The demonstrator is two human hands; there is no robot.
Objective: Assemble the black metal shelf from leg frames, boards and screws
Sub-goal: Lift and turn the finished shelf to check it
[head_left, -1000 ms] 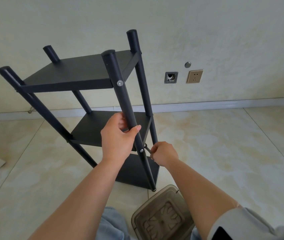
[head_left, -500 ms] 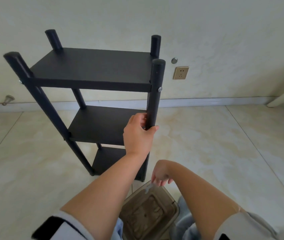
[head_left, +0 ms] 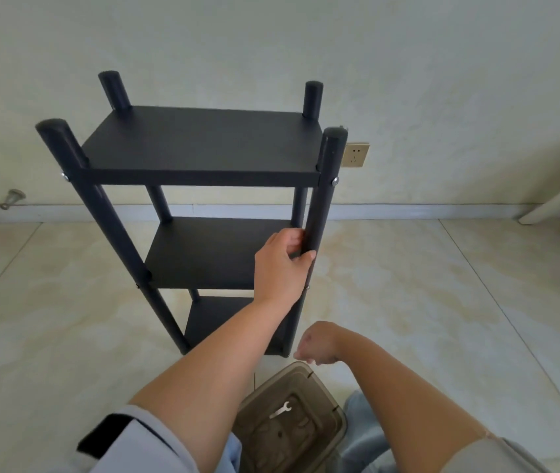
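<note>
The black metal shelf (head_left: 200, 155) stands upright on the floor with three boards between four round legs. Silver screw heads show at its front corners, one at the right (head_left: 334, 181) and one at the left (head_left: 65, 177). My left hand (head_left: 283, 264) grips the front right leg (head_left: 323, 199) just above the middle board. My right hand (head_left: 316, 343) hovers low beside the shelf's foot, above a brown plastic box (head_left: 335, 425), fingers loosely curled and holding nothing. A small silver wrench (head_left: 281, 410) lies inside that box.
A tiled floor surrounds the shelf. The wall behind carries a socket plate (head_left: 355, 155) and a doorstop (head_left: 12, 198) near the skirting. A pale bar (head_left: 558, 196) leans at the far right. My knees are at the bottom edge.
The shelf went from tilted to upright. My right hand left the lower screw, moved over the box and let go of the wrench, which now lies inside.
</note>
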